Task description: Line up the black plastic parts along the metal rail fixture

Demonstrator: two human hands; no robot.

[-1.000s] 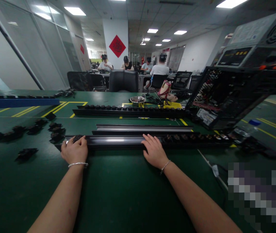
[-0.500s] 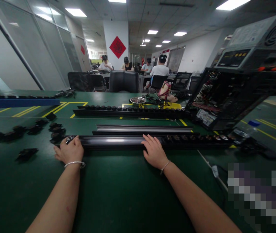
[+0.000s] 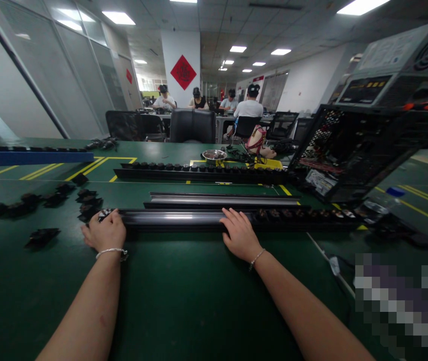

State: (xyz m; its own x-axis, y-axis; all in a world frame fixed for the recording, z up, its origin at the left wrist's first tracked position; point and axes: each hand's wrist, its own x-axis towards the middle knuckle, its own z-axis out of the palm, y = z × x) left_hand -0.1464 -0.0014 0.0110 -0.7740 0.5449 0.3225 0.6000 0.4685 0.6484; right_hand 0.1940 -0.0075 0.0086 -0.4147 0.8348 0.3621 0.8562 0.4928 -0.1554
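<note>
A long black channel rail (image 3: 176,218) with a shiny inner face lies crosswise in front of me. Several small dark parts (image 3: 292,214) sit in a row in its right half. At the rail's left end, my left hand (image 3: 105,231) is closed around a small black part (image 3: 105,214) with a glinting top; its lower side is hidden by my fingers. My right hand (image 3: 239,234) lies on the rail near its middle, fingers stretched out and apart, holding nothing. Just behind lies a second shiny rail (image 3: 221,200).
Loose black parts (image 3: 42,237) are scattered on the green table at left. Farther back are a filled black rail (image 3: 198,174), a metal bowl (image 3: 214,156) and a blue rail (image 3: 33,158). An open computer case (image 3: 349,150) and a bottle (image 3: 390,200) stand at right.
My left hand has shifted slightly to the left with the small black part. The right hand stays in place on the rail.
</note>
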